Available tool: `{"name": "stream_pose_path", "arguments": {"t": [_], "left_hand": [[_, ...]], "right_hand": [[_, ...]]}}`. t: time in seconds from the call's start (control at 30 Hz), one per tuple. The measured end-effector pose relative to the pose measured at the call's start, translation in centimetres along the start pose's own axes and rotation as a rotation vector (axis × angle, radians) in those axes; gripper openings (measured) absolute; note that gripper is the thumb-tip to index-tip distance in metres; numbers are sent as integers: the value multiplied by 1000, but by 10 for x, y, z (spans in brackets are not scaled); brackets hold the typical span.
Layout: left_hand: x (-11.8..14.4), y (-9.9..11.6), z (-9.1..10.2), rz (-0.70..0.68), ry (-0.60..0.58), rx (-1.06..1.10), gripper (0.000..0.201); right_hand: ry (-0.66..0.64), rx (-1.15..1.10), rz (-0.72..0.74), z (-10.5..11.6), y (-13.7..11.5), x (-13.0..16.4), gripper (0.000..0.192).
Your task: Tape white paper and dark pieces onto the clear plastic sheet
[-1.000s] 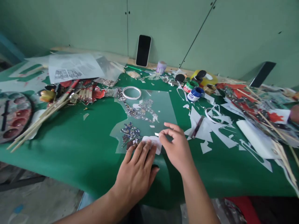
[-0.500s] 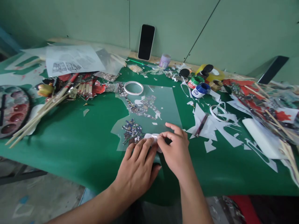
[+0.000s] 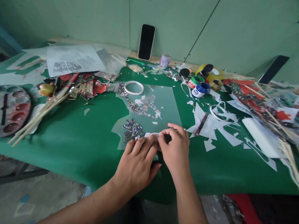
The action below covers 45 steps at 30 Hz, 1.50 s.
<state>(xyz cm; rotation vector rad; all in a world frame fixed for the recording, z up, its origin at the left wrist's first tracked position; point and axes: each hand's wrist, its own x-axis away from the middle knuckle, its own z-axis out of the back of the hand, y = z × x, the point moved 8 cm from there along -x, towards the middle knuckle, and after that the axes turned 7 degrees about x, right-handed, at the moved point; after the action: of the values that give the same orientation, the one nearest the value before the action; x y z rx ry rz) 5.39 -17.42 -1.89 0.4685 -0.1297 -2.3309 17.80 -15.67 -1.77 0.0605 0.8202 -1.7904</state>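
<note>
Well, left hand (image 3: 137, 161) on white piece (image 3: 148, 134)

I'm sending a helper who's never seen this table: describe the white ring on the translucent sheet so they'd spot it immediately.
On the green table, find the translucent sheet stretching beyond the left hand. The white ring lies towards its far left corner. Unlike the other ring, among paper scraps, it sits beside patterned pieces.
</note>
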Motion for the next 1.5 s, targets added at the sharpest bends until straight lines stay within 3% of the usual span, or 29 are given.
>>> {"name": "stream_pose_path", "arguments": {"t": [0.17, 0.37, 0.5, 0.57, 0.7, 0.8, 0.87, 1.03, 1.13, 1.3, 1.5], "left_hand": [[-9, -2, 3, -23, -25, -10, 32], [-4, 0, 9, -20, -22, 5, 35], [-14, -9, 24, -24, -38, 105, 32], [-33, -30, 40, 30, 33, 127, 33], [-86, -101, 66, 233, 283, 19, 37], [-119, -139, 50, 291, 220, -84, 33], [-130, -146, 36, 262, 168, -102, 25], [-120, -120, 30, 91, 210, 51, 19], [-106, -100, 31, -35, 201, 280, 15], [-99, -90, 21, -123, 105, 710, 21], [-102, -93, 17, -120, 96, 711, 28]], "right_hand": [[-34, -103, 184, 7, -10, 7, 23], [-87, 38, 348, 6, -17, 17, 27], [-134, 116, 429, 5, -20, 17, 28], [-153, 131, 453, 2, -20, 12, 28], [-180, 6, 508, -5, -25, -9, 27], [-116, -109, 569, -10, -35, -33, 24], [-82, -183, 568, -17, -40, -51, 19], [13, -406, 368, -33, -30, -84, 26], [24, -453, 412, -35, -33, -81, 35], [52, -464, 389, -31, -27, -76, 33], [125, -408, 393, -26, -25, -75, 21]]}}
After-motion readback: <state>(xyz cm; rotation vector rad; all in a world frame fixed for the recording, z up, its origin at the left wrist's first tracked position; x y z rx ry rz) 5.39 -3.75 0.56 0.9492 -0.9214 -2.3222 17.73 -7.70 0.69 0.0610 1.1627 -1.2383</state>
